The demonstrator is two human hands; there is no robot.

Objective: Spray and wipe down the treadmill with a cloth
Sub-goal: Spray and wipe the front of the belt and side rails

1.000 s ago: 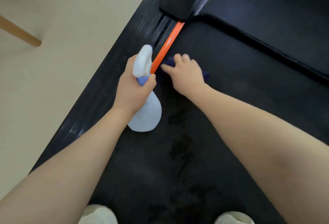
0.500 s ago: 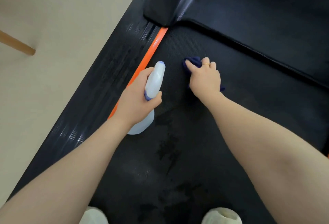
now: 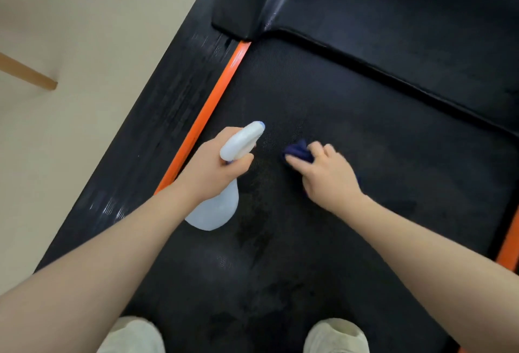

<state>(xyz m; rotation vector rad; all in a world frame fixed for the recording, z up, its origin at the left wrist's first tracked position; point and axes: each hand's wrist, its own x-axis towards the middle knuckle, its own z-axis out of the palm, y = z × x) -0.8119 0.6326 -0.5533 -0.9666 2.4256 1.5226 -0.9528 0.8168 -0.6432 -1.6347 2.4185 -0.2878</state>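
The black treadmill belt [image 3: 351, 117] fills most of the view, with an orange strip [image 3: 213, 105] along its left edge. My left hand [image 3: 213, 173] grips the neck of a white spray bottle [image 3: 216, 209], nozzle pointing up and right over the belt. My right hand [image 3: 325, 173] holds a dark blue cloth [image 3: 297, 150] bunched under its fingers and presses it on the belt. Dark wet patches [image 3: 258, 229] mark the belt below the bottle.
The black motor cover [image 3: 365, 2] rises at the top of the belt. A second orange strip [image 3: 509, 243] shows at the right edge. Pale floor [image 3: 84, 58] and wooden furniture legs [image 3: 28, 73] lie to the left. Two light shoes [image 3: 335, 336] stand on the belt.
My right hand has dragged the cloth from the left orange strip toward the middle of the belt and back toward me. My left hand with the bottle has shifted right.
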